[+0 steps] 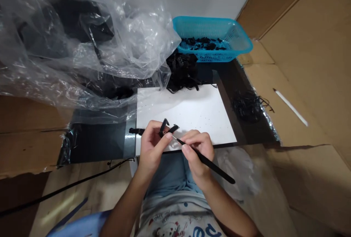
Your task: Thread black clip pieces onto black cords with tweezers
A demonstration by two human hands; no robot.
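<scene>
My left hand (154, 142) is closed around a small black plastic piece (172, 129) with a bent, strip-like shape; its exact kind is not clear. Between the thumb and fingers of my right hand (199, 148) is a slim black-handled tool (215, 166) with a thin silvery tip, like tweezers or a fine pick. That tip meets the black piece close to my left thumb. Both hands are over the front edge of a white sheet (189, 111) dotted with tiny dark specks. A black strip end (135, 131) shows to the left of my left hand.
Behind the sheet lies a tangled pile of black pieces (182, 71). A blue basket (214, 56) holds more black bits. Crumpled clear plastic (131, 39) covers the back left. Black strands (246, 105) lie at right, and a white pen (292, 108) rests on cardboard (304, 83).
</scene>
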